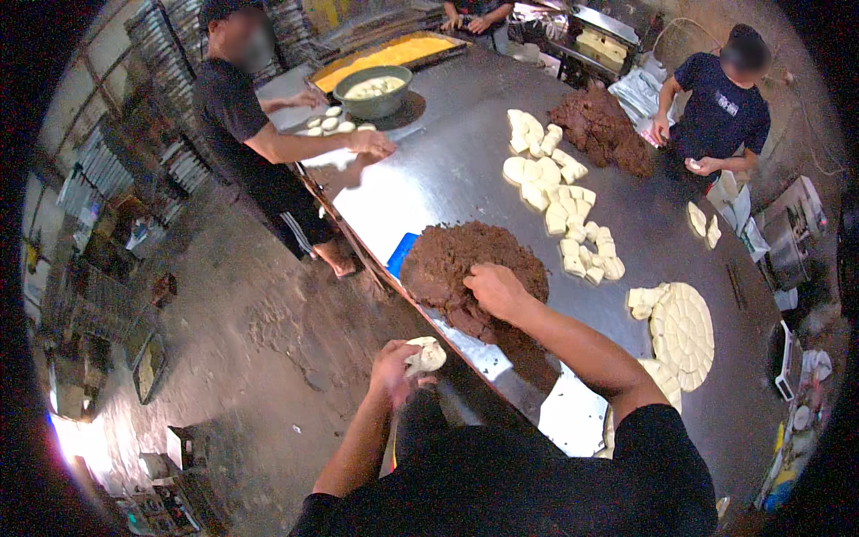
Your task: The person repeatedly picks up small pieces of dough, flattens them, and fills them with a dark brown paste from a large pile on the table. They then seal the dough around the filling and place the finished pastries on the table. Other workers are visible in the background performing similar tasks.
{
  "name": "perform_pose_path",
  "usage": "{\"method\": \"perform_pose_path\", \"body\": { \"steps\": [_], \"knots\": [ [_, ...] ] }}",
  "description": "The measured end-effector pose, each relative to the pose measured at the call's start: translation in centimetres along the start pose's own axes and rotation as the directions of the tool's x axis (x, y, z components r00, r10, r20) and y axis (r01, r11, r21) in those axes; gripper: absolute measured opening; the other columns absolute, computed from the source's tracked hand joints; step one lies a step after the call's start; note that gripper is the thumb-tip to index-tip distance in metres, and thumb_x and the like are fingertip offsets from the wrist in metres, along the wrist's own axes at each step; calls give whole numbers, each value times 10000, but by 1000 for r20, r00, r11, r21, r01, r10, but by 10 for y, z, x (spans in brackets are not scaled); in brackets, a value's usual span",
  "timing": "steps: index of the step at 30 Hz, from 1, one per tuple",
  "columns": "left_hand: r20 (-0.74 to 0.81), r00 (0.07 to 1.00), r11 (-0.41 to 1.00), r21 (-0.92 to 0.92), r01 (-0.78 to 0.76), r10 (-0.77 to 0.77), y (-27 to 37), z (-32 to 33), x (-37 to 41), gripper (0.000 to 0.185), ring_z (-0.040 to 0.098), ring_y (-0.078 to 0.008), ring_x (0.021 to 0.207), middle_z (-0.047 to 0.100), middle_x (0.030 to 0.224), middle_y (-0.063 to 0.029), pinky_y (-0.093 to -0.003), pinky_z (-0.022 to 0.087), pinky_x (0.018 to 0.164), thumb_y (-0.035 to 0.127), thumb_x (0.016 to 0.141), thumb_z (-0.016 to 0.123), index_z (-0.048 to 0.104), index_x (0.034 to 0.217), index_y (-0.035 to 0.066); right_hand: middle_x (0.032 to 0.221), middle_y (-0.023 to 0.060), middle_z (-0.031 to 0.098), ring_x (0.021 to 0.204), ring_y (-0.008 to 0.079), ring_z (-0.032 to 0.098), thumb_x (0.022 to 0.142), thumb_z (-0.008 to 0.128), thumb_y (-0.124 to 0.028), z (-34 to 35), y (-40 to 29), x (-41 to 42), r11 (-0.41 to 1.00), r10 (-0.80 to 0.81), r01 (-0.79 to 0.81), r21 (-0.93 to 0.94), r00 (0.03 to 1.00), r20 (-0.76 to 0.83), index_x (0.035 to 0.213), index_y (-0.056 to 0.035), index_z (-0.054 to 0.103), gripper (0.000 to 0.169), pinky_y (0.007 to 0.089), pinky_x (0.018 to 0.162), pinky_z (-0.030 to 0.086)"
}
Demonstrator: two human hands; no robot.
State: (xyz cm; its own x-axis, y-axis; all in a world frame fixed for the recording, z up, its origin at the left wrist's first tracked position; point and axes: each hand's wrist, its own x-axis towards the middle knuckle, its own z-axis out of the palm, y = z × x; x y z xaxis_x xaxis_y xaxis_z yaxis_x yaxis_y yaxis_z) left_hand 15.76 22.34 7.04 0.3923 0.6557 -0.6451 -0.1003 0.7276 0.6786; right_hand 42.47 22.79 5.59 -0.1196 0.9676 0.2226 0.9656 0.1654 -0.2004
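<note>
My left hand (396, 369) holds a flattened piece of pale dough (426, 357) beyond the table's edge. With its fingers in a large mound of brown, crumbly filling (446, 268), my right hand (495, 290) reaches over the metal table (470, 161); whether it grips any filling is hidden. A blue flat tool (401, 254) lies partly under the mound's left side. Cut pale dough pieces (570, 205) lie in a row to the right of the mound, and a scored round of dough (682, 332) is farther right.
A person (235, 127) at the left handles dough balls (329, 124) near a green basin (373, 94). Another person (721, 107) stands at the right by a second brown mound (597, 127). A yellow-filled tray (386, 57) and a third person's hands (470, 23) are at the far side.
</note>
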Motion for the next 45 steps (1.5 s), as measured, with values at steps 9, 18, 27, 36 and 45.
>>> {"method": "perform_pose_path", "body": {
  "steps": [9,18,27,36,45],
  "knots": [
    [143,952,948,136,-288,269,6,87,41,268,609,-179,747,631,895,-76,-293,510,710,71,880,583,600,1132,-17,849,155,691,713,185,653,765,706,-77,-52,11,-34,371,639,-234,899,767,-64,1080,-39,689,318,268,673,501],
    [457,876,967,113,-229,155,5,180,-11,259,631,-154,812,657,1004,-89,-264,517,642,135,921,585,613,1142,5,920,75,614,858,239,584,751,759,-224,-124,-19,-138,907,345,-125,403,770,-537,1079,-66,652,380,351,713,477],
    [654,751,996,-65,-63,90,4,231,-39,320,588,-227,1005,588,1090,-148,-336,480,882,21,926,471,487,1241,-36,852,133,562,817,299,590,715,723,-115,-144,-48,-168,822,498,-125,556,634,-592,943,-21,600,276,395,716,484],
    [675,709,968,-32,-250,206,2,261,-106,347,615,-163,943,625,1122,-103,-296,521,791,133,971,513,518,1266,-51,816,115,547,680,288,577,682,709,-40,-180,-48,-186,944,328,-183,273,544,-772,890,-60,600,236,355,592,483],
    [647,704,947,-96,-306,293,-11,265,-126,286,603,-91,799,659,909,-52,-233,502,715,210,966,546,628,1094,-33,792,71,555,757,261,573,679,688,-2,-213,-60,-197,975,220,-157,160,532,-817,856,-62,616,200,362,643,472]
  ]
}}
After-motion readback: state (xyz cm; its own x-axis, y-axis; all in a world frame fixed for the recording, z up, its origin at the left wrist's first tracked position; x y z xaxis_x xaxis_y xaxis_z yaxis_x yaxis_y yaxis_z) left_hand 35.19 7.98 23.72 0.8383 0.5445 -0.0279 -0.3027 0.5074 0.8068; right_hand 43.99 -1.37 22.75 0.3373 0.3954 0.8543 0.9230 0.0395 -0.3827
